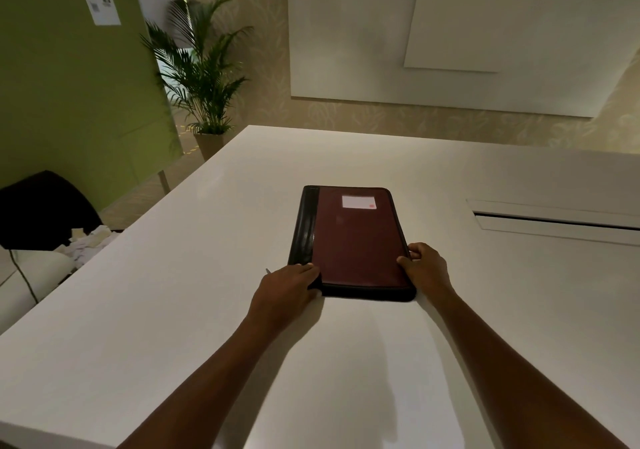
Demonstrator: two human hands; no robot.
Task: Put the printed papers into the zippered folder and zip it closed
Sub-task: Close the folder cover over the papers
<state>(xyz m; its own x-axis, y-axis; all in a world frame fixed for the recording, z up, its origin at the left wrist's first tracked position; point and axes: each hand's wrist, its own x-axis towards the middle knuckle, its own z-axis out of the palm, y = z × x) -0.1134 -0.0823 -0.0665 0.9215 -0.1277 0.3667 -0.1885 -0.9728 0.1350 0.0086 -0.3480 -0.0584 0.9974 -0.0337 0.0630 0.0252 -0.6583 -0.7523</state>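
Note:
A dark red zippered folder [353, 240] with a black spine and a white label lies flat and closed on the white table [207, 310]. My left hand [287, 287] rests on its near left corner, fingers laid over the spine edge. A small metal tip, perhaps the zipper pull, pokes out beside that hand. My right hand [424, 266] grips the folder's near right edge, thumb on top and fingers curled round the side. No printed papers show on the table; whether any are inside the folder is hidden.
A cable slot [554, 221] is cut into the table to the right of the folder. Left of the table stand a black chair [45, 206], crumpled paper scraps [88, 240], a green partition [69, 84] and a potted palm [204, 77].

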